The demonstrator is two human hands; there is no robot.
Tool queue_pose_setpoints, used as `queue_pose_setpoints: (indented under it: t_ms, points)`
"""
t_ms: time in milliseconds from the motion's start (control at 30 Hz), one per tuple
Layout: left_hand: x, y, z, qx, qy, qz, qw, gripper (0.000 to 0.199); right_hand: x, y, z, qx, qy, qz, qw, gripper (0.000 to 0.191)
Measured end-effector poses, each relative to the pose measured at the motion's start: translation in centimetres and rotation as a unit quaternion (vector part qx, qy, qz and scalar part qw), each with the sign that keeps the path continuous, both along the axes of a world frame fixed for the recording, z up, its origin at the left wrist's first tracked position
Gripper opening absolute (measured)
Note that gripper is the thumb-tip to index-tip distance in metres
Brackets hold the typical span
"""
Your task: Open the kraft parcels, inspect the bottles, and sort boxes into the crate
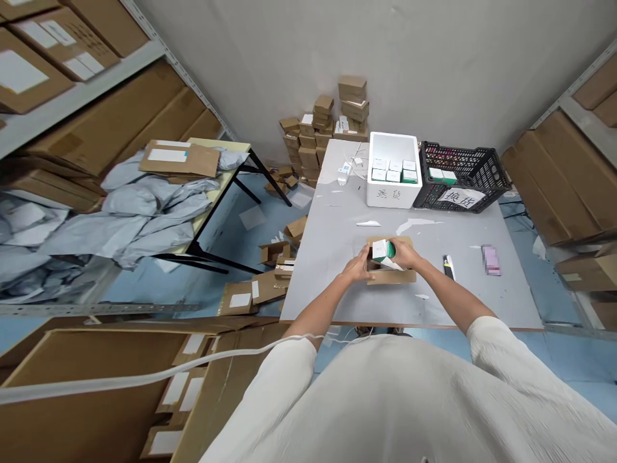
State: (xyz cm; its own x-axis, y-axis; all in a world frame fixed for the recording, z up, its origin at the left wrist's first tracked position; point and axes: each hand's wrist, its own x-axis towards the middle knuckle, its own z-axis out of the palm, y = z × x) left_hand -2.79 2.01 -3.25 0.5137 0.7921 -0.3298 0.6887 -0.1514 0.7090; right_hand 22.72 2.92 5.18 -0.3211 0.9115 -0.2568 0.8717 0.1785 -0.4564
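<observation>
An opened cardboard box (393,277) lies on the grey table in front of me, its flaps spread. Above its opening is a small green-and-white carton (380,249), with white paper beneath it. My left hand (359,265) is closed at the left side of the cardboard box, fingertips close to the carton. On the other side, my right hand (405,253) has its fingers bent around the carton's green right side. The bottom of the cardboard box is mostly hidden by the carton and hands.
A white foam box (393,196) and black crate (475,204) at the table's back hold similar cartons. A utility knife (448,267) and a pink blurred item (491,260) lie at right. Left stands a table with grey parcels (130,199). A white cable (159,376) crosses low left.
</observation>
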Motion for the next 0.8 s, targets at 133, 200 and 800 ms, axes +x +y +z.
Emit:
queue_pose_setpoints:
  t_ms: [133, 200, 800]
  points:
    - [-0.1, 0.0, 0.4, 0.002, 0.015, 0.003, 1.000, 0.161, 0.6, 0.1, 0.3, -0.010, 0.087, -0.029, 0.996, 0.067]
    - [-0.2, 0.0, 0.8, -0.001, 0.030, 0.005, 1.000, 0.159, 0.8, 0.1, 0.5, -0.007, 0.109, -0.046, 0.993, 0.070]
    - [-0.5, 0.2, 1.4, -0.009, 0.048, 0.009, 0.999, 0.154, 3.0, 3.2, 3.0, 0.041, 0.295, -0.195, 0.935, 0.067]
